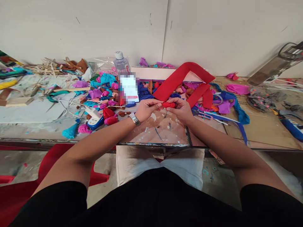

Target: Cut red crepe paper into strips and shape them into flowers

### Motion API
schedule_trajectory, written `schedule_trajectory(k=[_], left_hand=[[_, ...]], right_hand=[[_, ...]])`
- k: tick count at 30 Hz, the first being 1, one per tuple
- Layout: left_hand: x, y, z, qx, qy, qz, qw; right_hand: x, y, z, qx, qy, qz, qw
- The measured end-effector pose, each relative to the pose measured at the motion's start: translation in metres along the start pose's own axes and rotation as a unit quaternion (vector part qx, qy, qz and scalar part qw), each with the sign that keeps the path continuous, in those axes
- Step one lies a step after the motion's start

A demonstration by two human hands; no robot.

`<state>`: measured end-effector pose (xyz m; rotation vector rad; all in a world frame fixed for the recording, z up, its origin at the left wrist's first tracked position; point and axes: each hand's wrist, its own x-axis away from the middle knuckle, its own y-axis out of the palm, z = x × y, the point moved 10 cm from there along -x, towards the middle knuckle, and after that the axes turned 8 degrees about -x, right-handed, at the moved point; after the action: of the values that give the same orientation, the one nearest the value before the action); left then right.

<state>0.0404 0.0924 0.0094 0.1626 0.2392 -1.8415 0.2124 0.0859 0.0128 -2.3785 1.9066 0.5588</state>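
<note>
A small bunched piece of red fabric (168, 104) is pinched between my two hands above the table's front part. My left hand (147, 110), with a metal watch at the wrist, holds its left end between thumb and fingertips. On its right side, my right hand (181, 110) has thumb and fingers closed round it. Just behind the hands, a long folded red fabric strip (175, 80) lies over a heap of coloured fabric pieces. Scissors with pink handles (205, 115) rest right of my right hand, beside a blue fabric strip (241, 130).
A clear bottle (121, 64) stands behind a lit phone (129, 85). Left of my hands lie a blue and white power strip (95, 122) and several rolled fabric pieces. Wooden sticks (50, 66) are piled at far left. Cardboard (267, 126) covers the right side; a red chair (50, 160) stands below left.
</note>
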Motion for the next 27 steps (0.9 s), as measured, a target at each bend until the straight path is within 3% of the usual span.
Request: schedule_trajectory(k=[13, 17, 22, 27], left_hand=[[-0.0033, -0.0019, -0.0004, 0.027, 0.004, 0.003, 1.0], [-0.0033, -0.0034, 0.0047, 0.004, 0.029, 0.004, 1.0], [-0.0013, 0.004, 0.0042, -0.017, 0.033, -0.038, 0.999], [-0.0006, -0.0003, 0.0042, -0.039, 0.029, -0.017, 0.999]], right_hand=[[0.0008, -0.0001, -0.0074, 0.026, -0.022, 0.011, 0.999], [0.0019, -0.001, -0.0088, 0.028, -0.027, 0.021, 0.999], [0.0028, 0.0012, -0.0095, 0.038, -0.021, 0.011, 0.999], [0.0027, 0.005, -0.006, 0.007, -0.009, -0.002, 1.0]])
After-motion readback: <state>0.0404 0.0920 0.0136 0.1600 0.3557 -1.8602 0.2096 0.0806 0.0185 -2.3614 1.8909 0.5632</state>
